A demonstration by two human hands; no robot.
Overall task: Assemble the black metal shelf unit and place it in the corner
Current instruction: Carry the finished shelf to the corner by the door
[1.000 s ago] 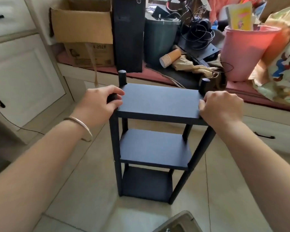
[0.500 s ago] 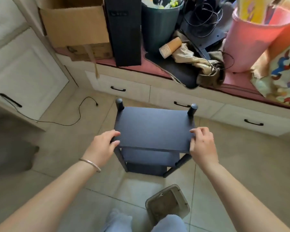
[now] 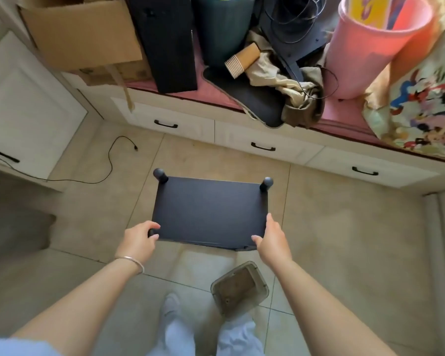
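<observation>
The black metal shelf unit (image 3: 210, 211) stands upright on the tiled floor and I look almost straight down on its top board. Two round post caps show at its far corners; the lower tiers are hidden beneath the top. My left hand (image 3: 138, 241) grips the near left corner post, fingers curled around it. My right hand (image 3: 270, 240) holds the near right corner, thumb under the front edge and fingers along the right side.
A window bench with drawers (image 3: 262, 147) runs across ahead, piled with a cardboard box (image 3: 82, 34), a dark bin (image 3: 224, 27), a pink bucket (image 3: 370, 47) and cables. A white cabinet (image 3: 23, 119) stands left with a loose cable (image 3: 108, 160). A grey lidded box (image 3: 239, 289) lies by my feet.
My view has risen from beside the shelf to nearly straight above it, so the lower tiers dropped out of sight. Both hands stay at the near corners; the right hand's fingers have straightened along the side.
</observation>
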